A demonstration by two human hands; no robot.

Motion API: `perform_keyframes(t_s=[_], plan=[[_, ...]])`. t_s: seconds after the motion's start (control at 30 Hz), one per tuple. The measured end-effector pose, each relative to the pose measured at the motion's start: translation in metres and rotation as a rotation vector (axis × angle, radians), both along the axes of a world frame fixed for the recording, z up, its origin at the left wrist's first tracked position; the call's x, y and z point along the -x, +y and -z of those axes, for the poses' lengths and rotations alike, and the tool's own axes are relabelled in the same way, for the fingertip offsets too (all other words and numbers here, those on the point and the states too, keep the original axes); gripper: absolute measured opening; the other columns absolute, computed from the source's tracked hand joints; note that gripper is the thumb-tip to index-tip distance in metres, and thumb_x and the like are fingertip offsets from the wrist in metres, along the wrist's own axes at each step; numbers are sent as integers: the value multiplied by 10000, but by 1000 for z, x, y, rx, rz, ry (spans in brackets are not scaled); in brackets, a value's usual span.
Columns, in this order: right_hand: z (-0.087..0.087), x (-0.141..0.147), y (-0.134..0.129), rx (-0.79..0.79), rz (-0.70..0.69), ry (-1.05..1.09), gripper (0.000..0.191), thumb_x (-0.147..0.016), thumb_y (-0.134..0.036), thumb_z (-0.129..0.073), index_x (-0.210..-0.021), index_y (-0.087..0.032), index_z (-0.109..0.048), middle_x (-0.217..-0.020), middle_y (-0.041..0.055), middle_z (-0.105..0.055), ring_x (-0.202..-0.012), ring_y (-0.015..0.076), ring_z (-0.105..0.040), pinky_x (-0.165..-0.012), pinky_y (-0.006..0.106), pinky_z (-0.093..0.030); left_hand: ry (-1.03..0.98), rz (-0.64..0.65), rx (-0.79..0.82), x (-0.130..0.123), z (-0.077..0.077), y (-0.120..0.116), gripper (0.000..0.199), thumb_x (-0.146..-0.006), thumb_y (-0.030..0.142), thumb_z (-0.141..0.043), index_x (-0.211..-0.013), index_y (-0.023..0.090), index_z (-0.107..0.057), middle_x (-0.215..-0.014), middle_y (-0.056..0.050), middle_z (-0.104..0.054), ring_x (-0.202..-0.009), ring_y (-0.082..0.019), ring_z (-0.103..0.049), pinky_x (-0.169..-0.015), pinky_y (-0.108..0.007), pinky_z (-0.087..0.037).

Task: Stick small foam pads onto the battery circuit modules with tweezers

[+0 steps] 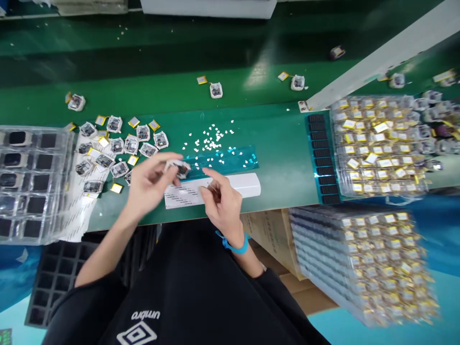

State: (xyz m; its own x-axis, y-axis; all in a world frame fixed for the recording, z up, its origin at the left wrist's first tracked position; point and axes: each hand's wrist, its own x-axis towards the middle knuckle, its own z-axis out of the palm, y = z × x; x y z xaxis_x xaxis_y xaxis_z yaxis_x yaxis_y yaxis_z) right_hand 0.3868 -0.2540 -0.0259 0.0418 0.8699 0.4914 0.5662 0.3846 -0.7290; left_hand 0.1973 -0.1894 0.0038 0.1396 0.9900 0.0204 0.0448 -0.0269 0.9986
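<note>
My left hand (149,184) is closed on a small white device housing (178,167) with dark electronics inside, held above the green mat and tilted, slightly blurred. To its right is my right hand (224,201), with a blue band at the wrist. Its index finger and thumb are stretched out and apart, pointing towards the housing, and the other fingers curl under, partly hidden. Below both hands lies a white printed strip (183,195). Small white stickers or flakes (213,139) are scattered just beyond, some over a clear blue film (233,160).
Several white housings with yellow-edged batteries (117,145) lie at left beside a clear tray (64,191) of dark-screened units. Black pieces (323,158) form a column at right, next to trays of battery units (373,143). Stacked trays (359,258) stand below the table edge. A white post (381,57) slants at upper right.
</note>
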Motion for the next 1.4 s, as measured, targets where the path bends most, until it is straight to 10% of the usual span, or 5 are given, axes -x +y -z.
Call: perform_keyframes(t_s=[0.23, 0.8, 1.1, 1.4], plan=[[3, 9, 8, -63, -124, -50, 146, -1062, -161, -621, -1177, -219, -689, -910, 5, -806, -675, 109, -697, -580, 219, -548, -86, -155, 172, -26, -3, -58, 287, -907, 420, -885, -1011, 187, -753, -871, -56, -824, -670, -188, -795, -656, -275, -686], [-6, 6, 3, -238, -54, -163, 224, -1000, -105, -745, -1198, -209, -747, -912, -1, -833, -741, 121, -763, -624, 235, -608, 41, -260, 8, -27, -15, -64, 123, -989, 294, -802, -1076, 206, -801, -1055, -54, -870, -912, -198, -851, -797, -264, -715], [4, 1, 9, -55, -261, -172, 414, -1038, -29, -497, -1269, -230, -777, -1113, 22, -850, -949, 123, -815, -729, 217, -673, 332, -305, -18, -19, -14, -61, 97, -968, 244, -742, -1036, 198, -794, -834, 11, -834, -605, -136, -774, -582, -190, -620], [6, -4, 15, 30, -326, -301, 337, -1091, -91, -489, -1204, -213, -782, -1086, 24, -828, -894, 113, -788, -635, 197, -597, 315, -8, 144, -1, 2, -56, 144, -911, 230, -692, -1028, 205, -772, -706, 41, -748, -551, -148, -757, -618, -225, -618]])
